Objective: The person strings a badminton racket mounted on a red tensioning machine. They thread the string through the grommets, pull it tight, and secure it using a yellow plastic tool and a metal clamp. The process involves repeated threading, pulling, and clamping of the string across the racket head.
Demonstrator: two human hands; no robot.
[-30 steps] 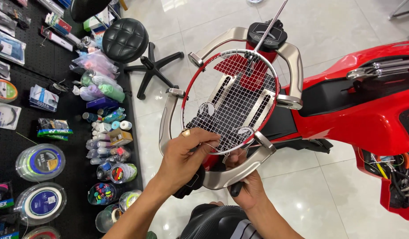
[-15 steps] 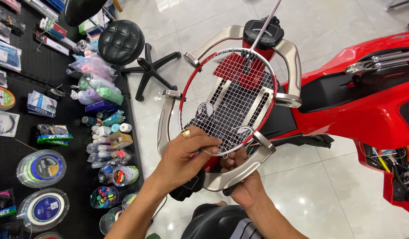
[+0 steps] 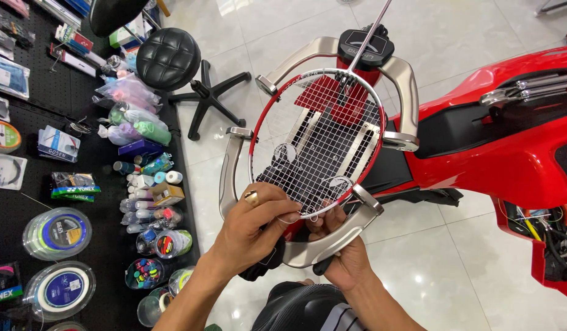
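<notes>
- Racket (image 3: 317,144) is lying flat in the head view, clamped in the silver cradle (image 3: 229,178) of a red stringing machine (image 3: 510,147); its red-and-white frame is sitting between the cradle's curved arms, with the shaft running up and away past the black clamp head (image 3: 360,46); the string bed is looking mostly woven.
- Left hand (image 3: 252,230), wearing a gold ring (image 3: 251,197), is resting on the lower edge of the racket head; its fingers are curled over the frame and pinching at a thin loop of string (image 3: 289,219) there.
- Right hand (image 3: 341,254) is sitting just beside the left, tucked under the cradle's lower arm; its fingertips are reaching up to the frame's bottom edge; whether it is gripping anything, I cannot tell.
- Black stool (image 3: 168,59) is standing on the white tiled floor (image 3: 418,270) to the left; reels of string (image 3: 57,233) and small bottles (image 3: 142,205) are lying along the black mat (image 3: 26,184).
</notes>
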